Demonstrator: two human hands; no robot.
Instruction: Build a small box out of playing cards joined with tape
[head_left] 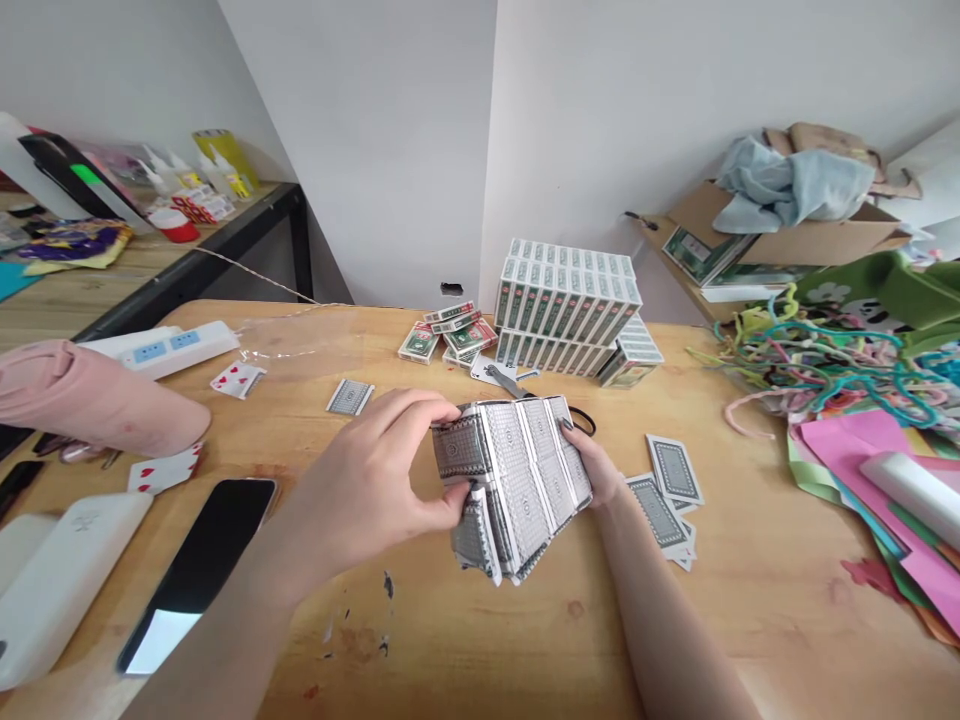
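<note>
Between my hands, above the table, is a blocky box shape built of folded playing cards (525, 470), their grey patterned backs facing out. My left hand (382, 470) pinches its left end, thumb below and fingers on the upper edge. Around the right end my right hand (600, 465) is wrapped, with part of its fingers hidden behind the block. Behind the block lie scissors (506, 380), partly covered by it. A single folded card (350, 397) rests face down left of centre. Several loose cards (664, 500) lie face down to the right.
Stacked card boxes (566, 300) stand at the back, beside a few loose card packs (450, 335). On the left are a phone (199, 570), a pink roll (105, 400) and a power strip (176, 345). Pipe cleaners (840, 350) and coloured sheets (862, 480) heap up on the right.
</note>
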